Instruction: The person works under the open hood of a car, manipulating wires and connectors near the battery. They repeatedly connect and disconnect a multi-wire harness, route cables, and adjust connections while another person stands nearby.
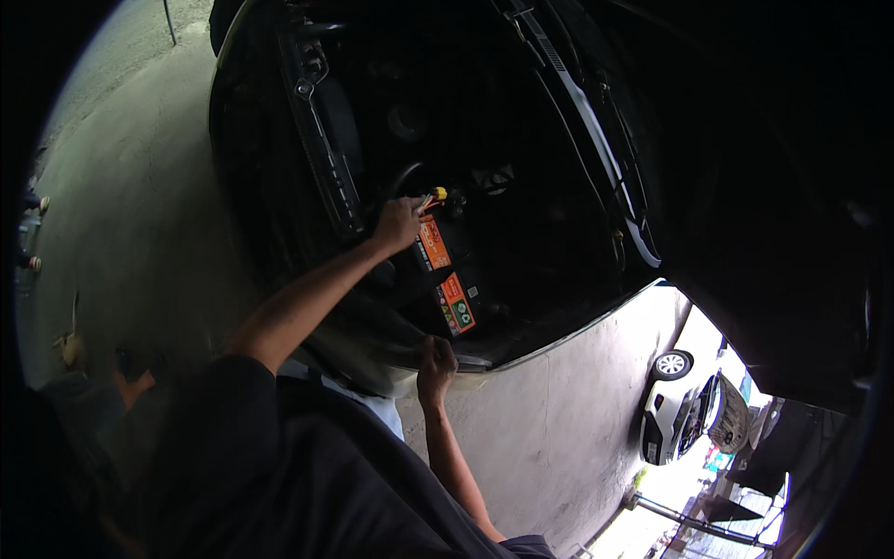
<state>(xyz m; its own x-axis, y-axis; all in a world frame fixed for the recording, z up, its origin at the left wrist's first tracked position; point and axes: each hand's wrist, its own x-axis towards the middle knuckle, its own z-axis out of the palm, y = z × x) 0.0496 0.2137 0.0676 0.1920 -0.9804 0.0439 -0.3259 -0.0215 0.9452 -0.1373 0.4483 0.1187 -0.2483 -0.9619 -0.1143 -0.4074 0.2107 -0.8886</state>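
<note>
Over the open engine bay point(521, 224) of a dark car, my left hand point(400, 224) is closed on a thin thing with yellow and orange parts point(440, 195). Its kind is too small to tell. Right beneath that hand is a car battery point(456, 303) with orange labels on its dark top. My right hand point(436, 363) is at the near edge of the car body, by the corner of the bay, with its fingers curled in. What those fingers hold, if anything, is hidden.
Deep shadow hides most engine parts. A radiator support bar point(321, 140) runs along the bay's left side, and a pale strip point(596, 130) edges its right. Concrete floor point(549, 410) surrounds the car. A white car point(663, 419) with its hood up stands at the lower right.
</note>
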